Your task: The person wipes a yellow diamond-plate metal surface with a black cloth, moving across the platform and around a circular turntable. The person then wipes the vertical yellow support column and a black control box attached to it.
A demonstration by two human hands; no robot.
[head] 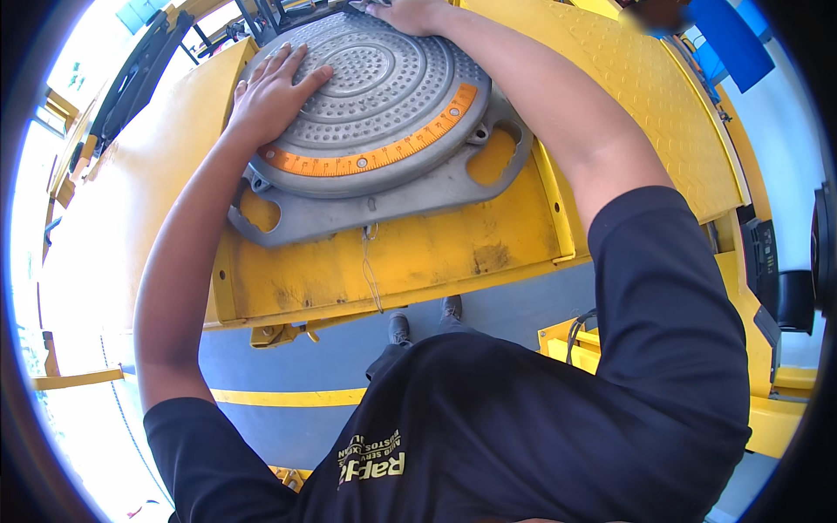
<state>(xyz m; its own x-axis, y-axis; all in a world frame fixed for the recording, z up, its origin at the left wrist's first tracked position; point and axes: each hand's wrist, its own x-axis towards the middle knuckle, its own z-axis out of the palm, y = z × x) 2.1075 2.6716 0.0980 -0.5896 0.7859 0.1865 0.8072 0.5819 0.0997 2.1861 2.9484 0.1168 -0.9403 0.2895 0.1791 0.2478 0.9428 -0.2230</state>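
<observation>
A grey round wheel-alignment turntable (366, 111) with a studded top lies on a yellow steel lift ramp (405, 268). An orange degree scale (362, 162) curves along its near edge, and its base plate has a cut-out handle at each near corner. My left hand (271, 98) rests flat on the turntable's left side, fingers spread. At the turntable's far edge is my right hand (405, 13); its fingertips are partly cut off by the picture's rim, and whether they grip anything is unclear. A thin wire loop (371, 268) hangs from the near side of the base plate.
A yellow tread-plate surface (628, 98) lies to the right, a smooth yellow panel (163, 124) to the left. Black equipment (134, 72) stands at the upper left. Below the ramp is the blue-grey floor with a yellow stripe (288, 397); a yellow metal frame (569, 343) stands near my right side.
</observation>
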